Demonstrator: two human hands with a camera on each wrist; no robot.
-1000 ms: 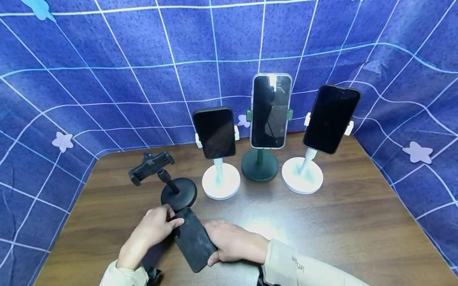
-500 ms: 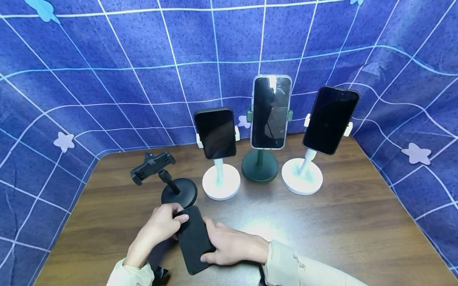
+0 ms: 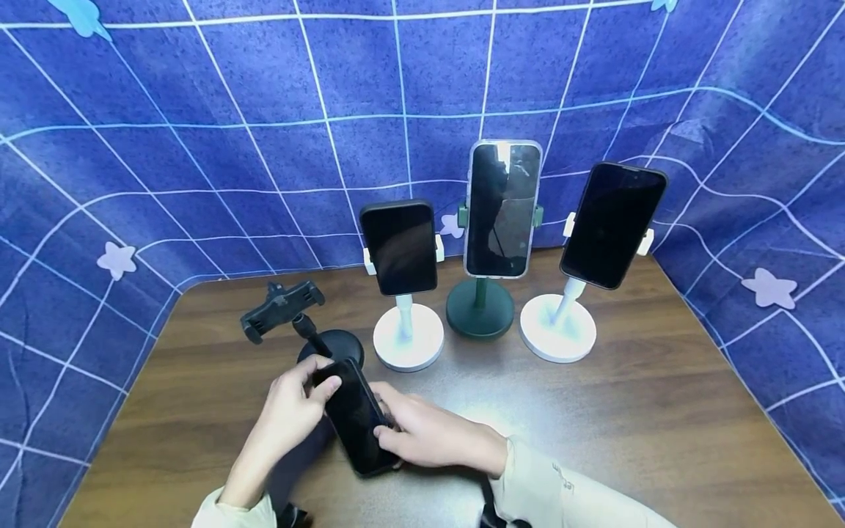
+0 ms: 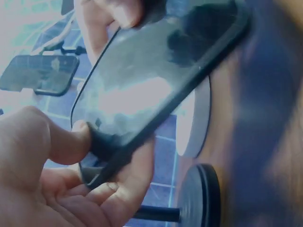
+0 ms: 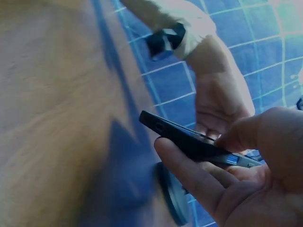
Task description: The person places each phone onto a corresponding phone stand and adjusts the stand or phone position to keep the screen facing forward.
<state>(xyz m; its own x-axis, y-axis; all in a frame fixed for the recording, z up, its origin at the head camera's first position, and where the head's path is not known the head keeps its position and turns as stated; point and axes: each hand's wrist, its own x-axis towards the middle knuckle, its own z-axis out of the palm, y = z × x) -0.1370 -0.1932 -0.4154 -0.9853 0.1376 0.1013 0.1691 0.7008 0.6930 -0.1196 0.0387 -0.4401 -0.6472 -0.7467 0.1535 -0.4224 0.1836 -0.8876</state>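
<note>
A black smartphone (image 3: 353, 418) with a glossy screen facing up is held by both hands over the table. My left hand (image 3: 290, 403) pinches its far left corner, thumb on the screen and fingers underneath, as the left wrist view shows. At the nearer right side, my right hand (image 3: 432, 433) grips the phone's edge between thumb and fingers. Seen from the right wrist, the phone (image 5: 189, 142) is edge-on, its dark side and a port showing. Just beyond the phone is a black phone stand (image 3: 280, 312), its clamp empty and tilted, its round base partly covered.
Several stands line the table's back: a white stand (image 3: 408, 337), a dark green stand (image 3: 480, 312) and another white stand (image 3: 557, 330), each bearing a phone with a dark screen. Blue cloth with white grid lines (image 3: 264, 147) hangs behind and at both sides of the wooden table (image 3: 634, 425).
Both hands have moved the phone away from the body, closer to the black stand. Its surface looked dull grey at first and now shows a glossy black screen. The stands have not moved.
</note>
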